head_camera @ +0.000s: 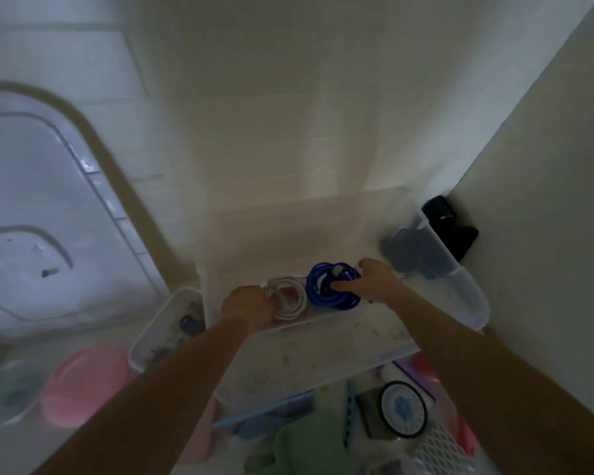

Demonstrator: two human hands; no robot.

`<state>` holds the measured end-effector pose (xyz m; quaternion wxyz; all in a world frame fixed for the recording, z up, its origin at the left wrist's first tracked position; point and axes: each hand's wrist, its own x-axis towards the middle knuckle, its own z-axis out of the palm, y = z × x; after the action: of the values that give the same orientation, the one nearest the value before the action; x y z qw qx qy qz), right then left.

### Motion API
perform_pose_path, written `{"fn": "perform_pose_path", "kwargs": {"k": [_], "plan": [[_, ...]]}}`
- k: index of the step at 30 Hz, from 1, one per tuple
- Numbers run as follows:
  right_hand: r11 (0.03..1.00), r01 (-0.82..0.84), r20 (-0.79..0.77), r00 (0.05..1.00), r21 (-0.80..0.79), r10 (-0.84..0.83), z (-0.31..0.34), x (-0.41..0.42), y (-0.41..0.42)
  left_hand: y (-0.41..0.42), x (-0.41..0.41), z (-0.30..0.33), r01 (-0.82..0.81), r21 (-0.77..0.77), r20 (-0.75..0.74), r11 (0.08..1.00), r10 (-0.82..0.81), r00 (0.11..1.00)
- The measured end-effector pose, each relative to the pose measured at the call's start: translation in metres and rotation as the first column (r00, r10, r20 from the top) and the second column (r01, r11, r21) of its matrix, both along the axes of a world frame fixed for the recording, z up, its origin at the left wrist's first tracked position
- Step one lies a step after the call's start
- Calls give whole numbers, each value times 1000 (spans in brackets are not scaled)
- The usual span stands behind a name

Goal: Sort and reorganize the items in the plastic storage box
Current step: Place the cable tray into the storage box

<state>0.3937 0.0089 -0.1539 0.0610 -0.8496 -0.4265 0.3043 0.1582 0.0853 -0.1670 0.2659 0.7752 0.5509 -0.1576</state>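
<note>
Head view: inside the clear plastic storage box (pixel 467 303), the left hand (pixel 249 305) curls onto a coiled white cable (pixel 288 299), while the right hand (pixel 374 277) grips a glossy, looped blue cable (pixel 323 286) just beside it. Beyond the right hand lies something grey and blurred (pixel 412 252).

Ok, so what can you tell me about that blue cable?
The blue cable is a thin cord wound into a loose round bundle. It sits inside the clear plastic storage box, right beside a white coiled cable. The right hand grips it, thumb across the coil.
</note>
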Motion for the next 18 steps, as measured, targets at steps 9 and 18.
{"fn": "perform_pose_path", "kwargs": {"k": [9, 18], "plan": [[989, -114, 238, 967, 99, 88, 0, -12, -2, -7, 3, -3, 395, 419, -49, 818, -414, 909], [999, 34, 33, 999, 5, -34, -2, -11, 2, -14, 2, -4, 406, 345, -94, 846, -399, 912]]}}
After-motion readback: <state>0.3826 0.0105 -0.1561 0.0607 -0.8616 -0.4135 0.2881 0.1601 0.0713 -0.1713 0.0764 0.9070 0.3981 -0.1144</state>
